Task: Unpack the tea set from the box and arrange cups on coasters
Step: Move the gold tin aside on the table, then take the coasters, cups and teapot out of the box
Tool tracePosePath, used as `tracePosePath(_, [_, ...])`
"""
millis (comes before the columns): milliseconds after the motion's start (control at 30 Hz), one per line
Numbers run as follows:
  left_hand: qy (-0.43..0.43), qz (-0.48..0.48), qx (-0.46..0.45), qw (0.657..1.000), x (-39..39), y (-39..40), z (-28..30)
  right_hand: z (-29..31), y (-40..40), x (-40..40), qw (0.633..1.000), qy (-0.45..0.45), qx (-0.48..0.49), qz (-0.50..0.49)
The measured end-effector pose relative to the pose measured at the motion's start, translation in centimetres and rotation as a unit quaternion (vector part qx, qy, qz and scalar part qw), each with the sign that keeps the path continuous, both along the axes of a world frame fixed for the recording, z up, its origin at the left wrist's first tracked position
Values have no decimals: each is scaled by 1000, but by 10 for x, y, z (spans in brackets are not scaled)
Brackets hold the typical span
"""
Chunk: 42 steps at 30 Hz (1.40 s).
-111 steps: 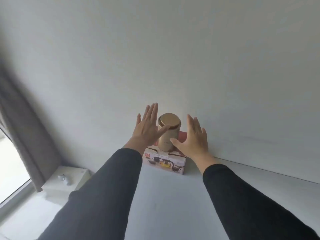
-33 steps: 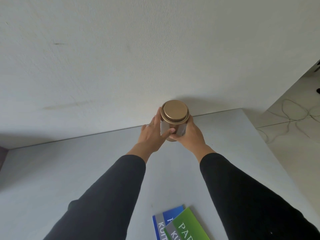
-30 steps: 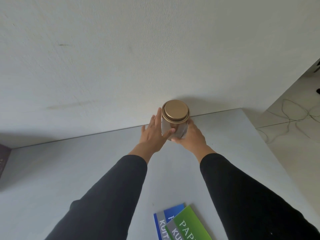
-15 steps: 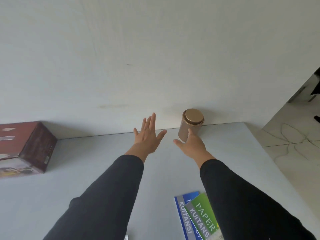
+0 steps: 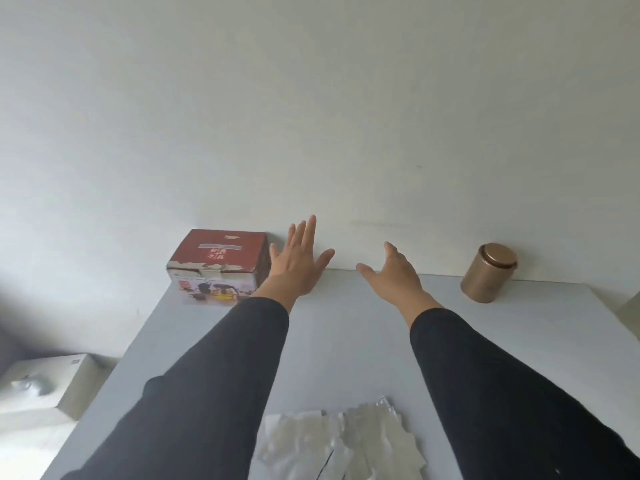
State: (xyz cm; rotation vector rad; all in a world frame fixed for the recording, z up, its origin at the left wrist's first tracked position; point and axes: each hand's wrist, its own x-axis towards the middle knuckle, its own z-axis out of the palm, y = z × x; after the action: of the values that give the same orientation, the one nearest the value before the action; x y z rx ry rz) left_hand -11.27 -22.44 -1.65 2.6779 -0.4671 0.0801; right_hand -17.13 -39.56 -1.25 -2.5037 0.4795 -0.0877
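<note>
The task had hardly begun, to judge by how things lay. The tea set box (image 5: 219,266), red on top with a picture of the set on its front, stood at the far left corner of the table (image 5: 346,341), against the wall, and its lid flaps looked closed, with a strip of tape across the top; nothing from inside it could be seen. No cup and no coaster showed anywhere on the table, unless the pale, crinkled sheets (image 5: 337,441) lying at the near edge were meant for that, which could not be told. A gold canister (image 5: 487,273) with its lid on stood upright toward the far right corner, well apart from the box and from both hands. The left hand (image 5: 298,266) was held flat with its fingers spread, empty, just beside the right side of the box; whether it touched the cardboard could not be told. The right hand (image 5: 393,273) was loosely spread too, thumb pointing left, holding nothing, above the far middle of the table. Judging from this, every real step was left: taking hold of the box, opening it, lifting out the pieces, laying coasters and setting the cups on them.
</note>
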Motion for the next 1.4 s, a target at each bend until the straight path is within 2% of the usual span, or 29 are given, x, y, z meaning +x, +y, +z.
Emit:
tracePosePath(200, [9, 60, -5, 998, -4, 97, 2, 0, 89, 1, 998, 4, -10, 66])
tracePosePath(467, [24, 104, 23, 994, 11, 166, -12, -3, 146, 43, 992, 13, -26, 119])
tracePosePath(600, [53, 127, 50, 989, 26, 190, -23, -12, 173, 69, 991, 18, -9, 135])
tracePosePath(767, [102, 165, 22, 981, 51, 220, -46, -34, 204, 92, 988, 52, 42, 140])
tracePosePath(900, [138, 192, -28, 971, 86, 239, -65, -55, 220, 119, 989, 58, 110, 83])
tracePosePath(1067, [196, 210, -142, 947, 137, 252, -82, -77, 231, 155, 974, 79, 204, -54])
tracePosePath(1400, [280, 201, -262, 901, 180, 257, -104, -101, 245, 188, 952, 86, 256, -147])
